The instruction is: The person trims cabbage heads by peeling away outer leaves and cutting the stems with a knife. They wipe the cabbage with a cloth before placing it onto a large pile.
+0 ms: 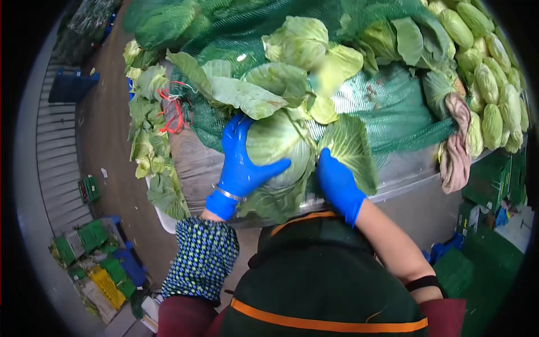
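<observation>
Left hand (pixel 241 163): blue-gloved and spread wide, fingers along the left side of a large pale-green cabbage (pixel 278 143), thumb reaching across its front; it seems to steady the head rather than clasp it.
Right hand (pixel 338 185): gloved in blue too, fingers curled in at the cabbage's right side, just beside a broad ribbed leaf (pixel 351 147); whether they hold a leaf edge or anything else, one cannot tell.
Cabbage: between the two hands near the close edge of the work surface (pixel 410 182), in front of the dark apron (pixel 314 281).
Outer leaves (pixel 247 95): grey-green, lying just beyond the cabbage and overlapping its far side.
Green netting (pixel 382 106): spread behind, with another cabbage head (pixel 297 42) farther back and red string (pixel 175 115) to the left.
Pale heads (pixel 494 95): piled at the right, near a pinkish cloth (pixel 457 140).
Leaf work: judging by the pose, the step in hand is loosening outer leaves around the cabbage.
Leaf hold: the next move calls for a steady brace from the left hand and a sure pinch near the leaf's base with the right.
</observation>
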A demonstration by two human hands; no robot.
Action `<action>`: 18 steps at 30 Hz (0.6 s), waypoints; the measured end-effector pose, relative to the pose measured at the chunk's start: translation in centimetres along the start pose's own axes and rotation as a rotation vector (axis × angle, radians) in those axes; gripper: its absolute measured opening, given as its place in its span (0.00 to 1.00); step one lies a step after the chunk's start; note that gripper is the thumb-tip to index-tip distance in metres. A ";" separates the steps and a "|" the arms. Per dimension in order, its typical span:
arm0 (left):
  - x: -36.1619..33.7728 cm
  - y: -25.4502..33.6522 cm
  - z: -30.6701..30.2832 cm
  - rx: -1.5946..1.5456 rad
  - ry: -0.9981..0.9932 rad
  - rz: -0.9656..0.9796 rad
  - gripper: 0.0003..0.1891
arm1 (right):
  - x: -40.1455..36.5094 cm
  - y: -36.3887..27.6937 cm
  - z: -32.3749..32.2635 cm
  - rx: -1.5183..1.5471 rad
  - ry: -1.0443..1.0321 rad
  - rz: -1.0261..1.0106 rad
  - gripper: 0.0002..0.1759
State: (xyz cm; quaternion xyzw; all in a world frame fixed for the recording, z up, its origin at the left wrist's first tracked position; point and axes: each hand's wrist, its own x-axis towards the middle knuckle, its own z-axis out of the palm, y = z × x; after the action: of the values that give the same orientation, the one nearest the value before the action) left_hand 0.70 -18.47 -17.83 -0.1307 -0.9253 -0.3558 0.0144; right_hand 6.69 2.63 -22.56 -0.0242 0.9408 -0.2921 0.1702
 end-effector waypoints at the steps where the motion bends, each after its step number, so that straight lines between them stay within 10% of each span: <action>1: 1.0 -0.3 0.1 0.027 0.057 0.044 0.50 | 1.3 0.0 -0.6 -0.027 0.002 -0.004 0.10; 10: -0.6 0.3 -1.3 0.011 -0.044 0.090 0.47 | -2.6 -1.7 0.2 0.090 -0.069 0.130 0.11; 11: -0.7 -0.4 -1.4 -0.043 -0.056 0.064 0.47 | -0.1 -1.5 -0.3 0.344 -0.159 0.429 0.12; 12: 0.5 -1.1 -1.8 -0.089 -0.030 0.070 0.47 | 1.1 0.1 0.6 -0.049 -0.139 0.119 0.14; 18: -3.4 -1.2 -8.1 -0.229 -0.081 -0.259 0.38 | 4.3 -3.6 -8.1 0.177 0.249 -0.112 0.14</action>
State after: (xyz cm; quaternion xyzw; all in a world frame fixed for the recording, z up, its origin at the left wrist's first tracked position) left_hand 3.12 -25.48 -12.95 -0.0254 -0.8876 -0.4522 -0.0840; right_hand -0.22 3.41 -15.63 -0.0252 0.9223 -0.3838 0.0370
